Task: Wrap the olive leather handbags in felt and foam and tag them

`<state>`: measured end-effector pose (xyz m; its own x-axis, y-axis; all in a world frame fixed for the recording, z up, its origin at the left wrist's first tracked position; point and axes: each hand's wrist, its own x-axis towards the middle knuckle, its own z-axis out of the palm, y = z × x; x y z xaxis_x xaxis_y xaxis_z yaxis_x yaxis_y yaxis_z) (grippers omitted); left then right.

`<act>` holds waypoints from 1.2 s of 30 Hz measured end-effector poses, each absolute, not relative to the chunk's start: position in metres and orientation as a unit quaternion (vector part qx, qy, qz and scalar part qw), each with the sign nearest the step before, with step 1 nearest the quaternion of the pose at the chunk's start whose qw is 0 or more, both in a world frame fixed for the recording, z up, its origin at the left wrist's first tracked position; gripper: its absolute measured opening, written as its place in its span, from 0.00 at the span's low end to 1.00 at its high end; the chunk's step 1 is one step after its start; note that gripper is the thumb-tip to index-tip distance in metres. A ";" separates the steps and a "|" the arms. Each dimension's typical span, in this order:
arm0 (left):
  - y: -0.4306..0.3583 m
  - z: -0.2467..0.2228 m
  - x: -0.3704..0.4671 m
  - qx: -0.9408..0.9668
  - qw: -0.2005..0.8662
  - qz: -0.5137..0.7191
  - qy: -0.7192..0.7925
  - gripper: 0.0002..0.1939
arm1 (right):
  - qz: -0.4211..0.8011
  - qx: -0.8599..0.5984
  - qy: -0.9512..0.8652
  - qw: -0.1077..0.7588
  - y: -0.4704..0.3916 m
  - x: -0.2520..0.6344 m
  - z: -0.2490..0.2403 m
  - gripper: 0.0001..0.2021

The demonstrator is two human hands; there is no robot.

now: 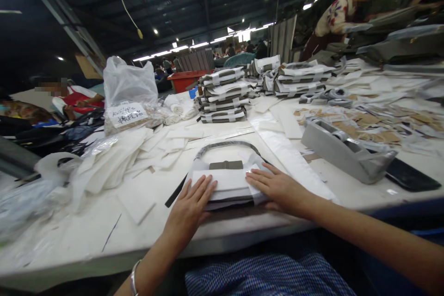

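Note:
A grey handbag [226, 165] lies on the white table in front of me, partly covered by white wrapping sheet [222, 180]. Its wrapped handle [225, 144] arches away from me. My left hand [194, 199] rests flat on the bag's near left corner, fingers stretched out. On the right side, my right hand [274, 187] presses the wrapping with its fingers extended, over what looks like clear tape or film. A dark strap end [176, 190] sticks out at the bag's left. The bag's underside is hidden.
A grey tape dispenser [343, 150] and a black phone-like slab [412, 175] are at right. Wrapped bags [224, 97] stand stacked behind. Loose white foam sheets [114, 162] and a plastic sack [130, 88] lie left. Brown tags [374, 125] spread at right. Co-workers are at both sides.

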<state>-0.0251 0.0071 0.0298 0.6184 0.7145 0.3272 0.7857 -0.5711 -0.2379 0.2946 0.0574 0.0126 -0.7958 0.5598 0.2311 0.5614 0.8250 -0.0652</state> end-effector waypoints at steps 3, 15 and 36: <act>0.015 0.026 -0.027 -0.885 0.162 -0.085 -0.429 0.37 | -0.035 -0.302 -0.942 0.145 0.073 0.299 0.023 0.33; 0.027 -0.004 -0.029 -0.856 0.168 -0.210 -0.442 0.22 | 0.742 -0.411 -0.342 0.404 0.010 0.218 -0.003 0.15; 0.014 -0.014 -0.010 -0.821 0.253 -0.252 -0.446 0.36 | 0.766 -0.371 -0.314 0.420 0.031 0.164 0.020 0.24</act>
